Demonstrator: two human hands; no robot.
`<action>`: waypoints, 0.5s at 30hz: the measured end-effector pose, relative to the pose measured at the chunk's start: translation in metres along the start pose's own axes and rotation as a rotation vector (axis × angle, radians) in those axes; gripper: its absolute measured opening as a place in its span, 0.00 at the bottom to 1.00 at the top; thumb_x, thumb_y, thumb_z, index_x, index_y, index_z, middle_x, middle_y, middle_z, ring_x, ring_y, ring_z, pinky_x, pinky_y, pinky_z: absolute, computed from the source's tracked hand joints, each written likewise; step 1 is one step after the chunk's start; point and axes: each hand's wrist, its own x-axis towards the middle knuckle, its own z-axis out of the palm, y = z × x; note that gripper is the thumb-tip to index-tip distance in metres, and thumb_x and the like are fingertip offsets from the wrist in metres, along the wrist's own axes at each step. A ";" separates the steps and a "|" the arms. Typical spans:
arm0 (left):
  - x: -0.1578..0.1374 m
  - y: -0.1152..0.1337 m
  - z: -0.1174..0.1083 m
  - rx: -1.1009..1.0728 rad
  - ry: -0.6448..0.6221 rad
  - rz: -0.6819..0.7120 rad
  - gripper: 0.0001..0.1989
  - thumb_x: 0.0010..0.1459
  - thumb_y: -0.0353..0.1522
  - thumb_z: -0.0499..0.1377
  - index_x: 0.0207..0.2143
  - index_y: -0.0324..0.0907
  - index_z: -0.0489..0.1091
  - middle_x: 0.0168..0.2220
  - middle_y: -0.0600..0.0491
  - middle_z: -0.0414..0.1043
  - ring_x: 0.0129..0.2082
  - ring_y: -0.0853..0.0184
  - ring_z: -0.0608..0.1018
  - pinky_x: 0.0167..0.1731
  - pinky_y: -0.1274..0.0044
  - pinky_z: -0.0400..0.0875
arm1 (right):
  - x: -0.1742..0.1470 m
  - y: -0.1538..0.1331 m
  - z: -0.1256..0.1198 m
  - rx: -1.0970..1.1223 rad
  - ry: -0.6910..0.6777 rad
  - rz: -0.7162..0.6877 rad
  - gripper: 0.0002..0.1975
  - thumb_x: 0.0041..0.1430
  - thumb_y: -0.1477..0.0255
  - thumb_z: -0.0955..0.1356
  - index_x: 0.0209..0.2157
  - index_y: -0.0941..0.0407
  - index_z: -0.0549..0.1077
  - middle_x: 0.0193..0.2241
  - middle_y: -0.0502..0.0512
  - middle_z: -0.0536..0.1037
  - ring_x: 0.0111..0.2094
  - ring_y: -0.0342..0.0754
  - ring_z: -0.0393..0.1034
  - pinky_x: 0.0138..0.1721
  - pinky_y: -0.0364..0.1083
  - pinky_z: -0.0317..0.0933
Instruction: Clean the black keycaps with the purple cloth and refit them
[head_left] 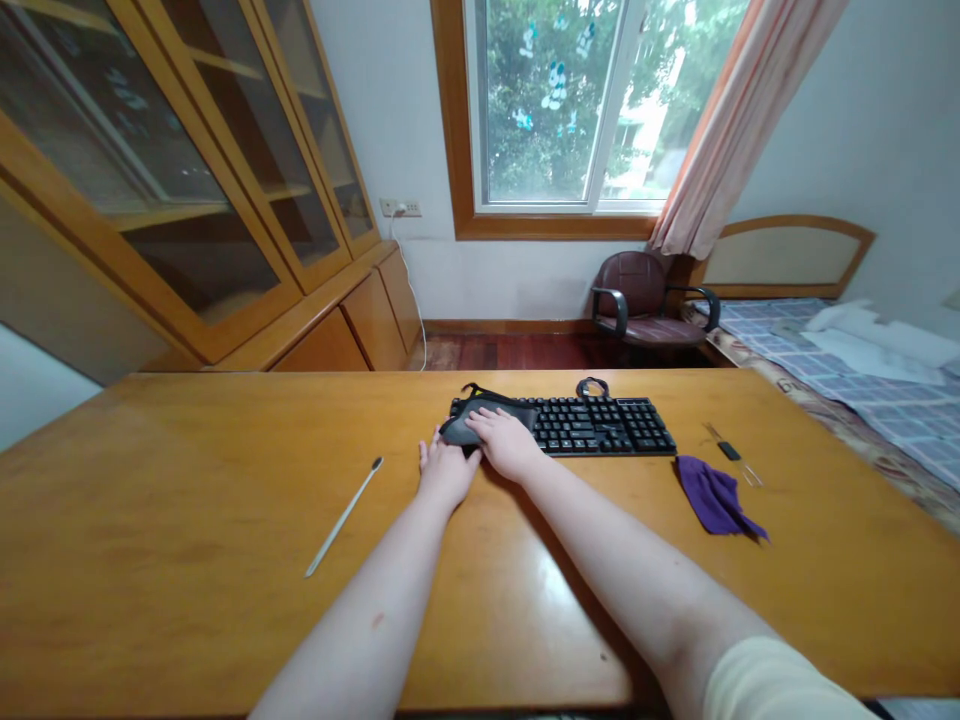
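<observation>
A grey and black soft, flat piece [466, 424], with a black hook-like end and a touch of yellow, lies over the left end of a black keyboard [600, 428]. My right hand [504, 440] rests on top of this piece, its fingers stretched flat across it. Just below its near edge is my left hand [448, 472], palm down at the keyboard's left corner, with its fingers apart. The left fingertips are partly hidden by the grey piece. Behind the keyboard sits its coiled black cable [592, 387].
A long white stick with a dark tip, like a brush [345, 517], lies left of my arms. To the right are a purple cloth [716, 497] and a small black tool with thin metal ends [728, 451]. Beyond the wooden table [187, 500] stands an armchair [637, 300].
</observation>
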 end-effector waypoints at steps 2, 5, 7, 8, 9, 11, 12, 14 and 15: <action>0.001 -0.001 0.000 -0.003 -0.010 -0.019 0.33 0.56 0.44 0.50 0.61 0.41 0.49 0.63 0.43 0.48 0.63 0.54 0.53 0.59 0.57 0.44 | -0.007 0.011 0.000 -0.046 -0.048 0.060 0.22 0.57 0.76 0.60 0.54 0.56 0.65 0.56 0.56 0.66 0.59 0.50 0.55 0.60 0.54 0.45; 0.002 -0.002 0.001 0.007 -0.024 -0.041 0.36 0.56 0.45 0.48 0.62 0.38 0.45 0.64 0.44 0.44 0.64 0.55 0.50 0.60 0.57 0.42 | -0.022 0.033 -0.009 -0.115 -0.036 0.168 0.23 0.57 0.79 0.58 0.54 0.56 0.65 0.57 0.57 0.64 0.60 0.49 0.54 0.59 0.53 0.46; 0.003 -0.002 0.002 0.016 -0.024 -0.044 0.36 0.56 0.46 0.47 0.63 0.39 0.44 0.64 0.45 0.44 0.64 0.55 0.49 0.60 0.57 0.42 | -0.037 0.052 -0.019 -0.170 -0.006 0.285 0.24 0.56 0.81 0.58 0.54 0.58 0.66 0.56 0.59 0.64 0.59 0.50 0.55 0.59 0.52 0.47; 0.003 -0.003 0.002 0.019 -0.024 -0.043 0.36 0.56 0.46 0.47 0.63 0.39 0.44 0.64 0.45 0.44 0.64 0.55 0.49 0.60 0.57 0.42 | -0.046 0.062 -0.025 -0.196 0.009 0.347 0.24 0.55 0.82 0.57 0.53 0.59 0.66 0.56 0.60 0.65 0.59 0.50 0.56 0.58 0.53 0.48; 0.003 -0.003 0.002 0.022 -0.023 -0.042 0.36 0.56 0.46 0.47 0.63 0.39 0.44 0.64 0.45 0.44 0.64 0.55 0.49 0.60 0.57 0.43 | -0.055 0.073 -0.031 -0.218 0.015 0.392 0.24 0.55 0.83 0.57 0.53 0.60 0.67 0.56 0.61 0.65 0.58 0.51 0.56 0.58 0.53 0.48; 0.003 -0.003 0.002 0.029 -0.018 -0.041 0.36 0.56 0.46 0.46 0.62 0.38 0.44 0.64 0.44 0.44 0.64 0.55 0.49 0.60 0.57 0.43 | -0.074 0.094 -0.045 -0.255 0.041 0.485 0.24 0.54 0.83 0.57 0.52 0.61 0.67 0.56 0.63 0.65 0.58 0.53 0.57 0.58 0.54 0.50; 0.003 -0.003 0.002 0.031 -0.016 -0.040 0.36 0.56 0.46 0.46 0.62 0.38 0.44 0.64 0.44 0.44 0.64 0.55 0.49 0.60 0.57 0.43 | -0.083 0.103 -0.053 -0.263 0.058 0.521 0.23 0.55 0.83 0.57 0.52 0.60 0.68 0.55 0.63 0.65 0.58 0.52 0.57 0.57 0.53 0.50; 0.002 -0.002 0.002 0.031 -0.010 -0.037 0.36 0.56 0.46 0.46 0.62 0.38 0.45 0.64 0.44 0.45 0.64 0.55 0.49 0.60 0.56 0.43 | -0.099 0.121 -0.072 -0.267 0.084 0.623 0.23 0.56 0.82 0.56 0.52 0.59 0.68 0.55 0.62 0.66 0.57 0.52 0.59 0.55 0.51 0.53; 0.001 -0.002 0.002 0.030 -0.008 -0.035 0.36 0.56 0.46 0.46 0.62 0.38 0.45 0.64 0.44 0.45 0.64 0.55 0.50 0.60 0.56 0.43 | -0.107 0.129 -0.083 -0.277 0.095 0.721 0.23 0.57 0.81 0.56 0.52 0.59 0.67 0.54 0.64 0.67 0.55 0.53 0.61 0.53 0.51 0.56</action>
